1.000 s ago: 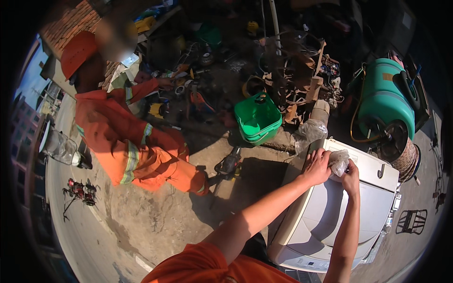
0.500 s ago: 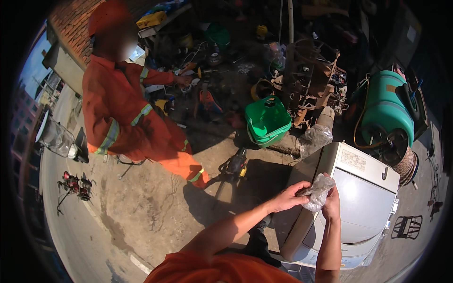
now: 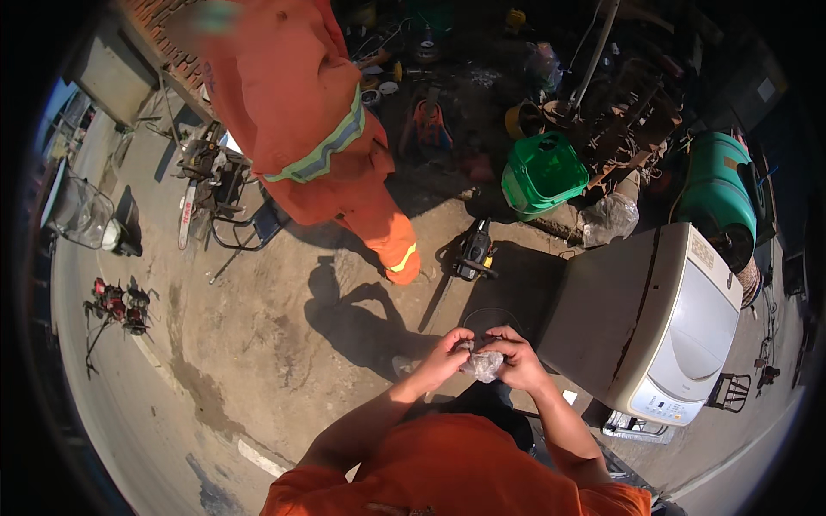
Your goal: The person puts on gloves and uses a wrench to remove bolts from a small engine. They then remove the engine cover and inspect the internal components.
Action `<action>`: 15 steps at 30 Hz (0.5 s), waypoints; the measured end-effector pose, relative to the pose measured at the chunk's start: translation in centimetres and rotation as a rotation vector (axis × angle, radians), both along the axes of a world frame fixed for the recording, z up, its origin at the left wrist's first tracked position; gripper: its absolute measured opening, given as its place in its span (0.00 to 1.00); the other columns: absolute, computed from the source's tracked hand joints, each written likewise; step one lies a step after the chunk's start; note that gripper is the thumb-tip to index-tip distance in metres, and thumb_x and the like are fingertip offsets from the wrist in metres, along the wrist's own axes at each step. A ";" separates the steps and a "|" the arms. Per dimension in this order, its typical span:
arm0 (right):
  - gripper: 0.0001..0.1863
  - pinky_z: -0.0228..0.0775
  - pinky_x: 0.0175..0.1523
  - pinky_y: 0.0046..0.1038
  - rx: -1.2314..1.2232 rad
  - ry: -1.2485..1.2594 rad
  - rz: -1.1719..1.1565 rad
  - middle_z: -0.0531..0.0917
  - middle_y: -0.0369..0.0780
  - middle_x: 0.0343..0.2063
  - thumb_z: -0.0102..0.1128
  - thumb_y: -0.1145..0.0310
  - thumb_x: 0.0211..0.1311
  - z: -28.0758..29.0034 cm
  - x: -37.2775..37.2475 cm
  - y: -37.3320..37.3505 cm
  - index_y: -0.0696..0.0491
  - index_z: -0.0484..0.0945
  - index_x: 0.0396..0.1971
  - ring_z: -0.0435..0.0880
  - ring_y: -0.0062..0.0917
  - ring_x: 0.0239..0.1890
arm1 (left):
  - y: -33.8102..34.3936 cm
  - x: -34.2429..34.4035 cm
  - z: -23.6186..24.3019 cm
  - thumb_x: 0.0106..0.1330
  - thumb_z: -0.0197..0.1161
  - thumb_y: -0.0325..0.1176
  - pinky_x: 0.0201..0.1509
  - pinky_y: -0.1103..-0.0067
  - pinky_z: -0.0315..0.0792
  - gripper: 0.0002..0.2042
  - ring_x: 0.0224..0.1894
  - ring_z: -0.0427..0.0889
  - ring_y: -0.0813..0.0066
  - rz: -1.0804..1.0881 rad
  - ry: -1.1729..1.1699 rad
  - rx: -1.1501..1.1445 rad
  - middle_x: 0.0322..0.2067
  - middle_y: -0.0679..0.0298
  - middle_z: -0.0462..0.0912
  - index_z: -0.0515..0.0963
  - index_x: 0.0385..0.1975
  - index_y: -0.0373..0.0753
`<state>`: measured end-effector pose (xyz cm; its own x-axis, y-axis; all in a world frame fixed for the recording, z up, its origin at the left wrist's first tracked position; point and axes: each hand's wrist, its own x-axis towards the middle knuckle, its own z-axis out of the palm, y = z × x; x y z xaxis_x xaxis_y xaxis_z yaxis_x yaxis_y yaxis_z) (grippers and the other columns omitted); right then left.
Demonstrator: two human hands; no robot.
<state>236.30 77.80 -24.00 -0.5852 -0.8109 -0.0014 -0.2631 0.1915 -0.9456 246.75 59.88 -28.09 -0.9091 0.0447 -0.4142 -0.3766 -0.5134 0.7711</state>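
Two hands, left hand (image 3: pixel 447 354) and right hand (image 3: pixel 519 361), pinch one crumpled clear bag (image 3: pixel 484 368) between their fingertips, grip narrow. Bag location: left of the washer (image 3: pixel 641 318), apart from it. Bag's bulk points down toward the wearer's body; long axis cannot be fixed, film being bunched. Containers: green bucket (image 3: pixel 544 175), beyond washer to the far left, mouth up, green inner wall visible; teal tank (image 3: pixel 716 185), beyond washer to the far right, contents hidden.
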 end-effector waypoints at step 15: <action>0.18 0.73 0.53 0.36 0.276 0.108 0.554 0.78 0.41 0.45 0.68 0.69 0.51 -2.5 9.0 -40.6 0.40 0.85 0.45 0.79 0.37 0.51 | -32.1 18.3 -3.5 0.62 0.65 0.22 0.49 0.76 0.78 0.23 0.46 0.80 0.75 0.493 -0.093 -0.024 0.46 0.66 0.80 0.71 0.58 0.39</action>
<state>245.27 37.17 -26.52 -0.0870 -0.9720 -0.2185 -0.4847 0.2329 -0.8431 265.10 27.75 -31.61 -0.7788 -0.3913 -0.4902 -0.1612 -0.6304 0.7593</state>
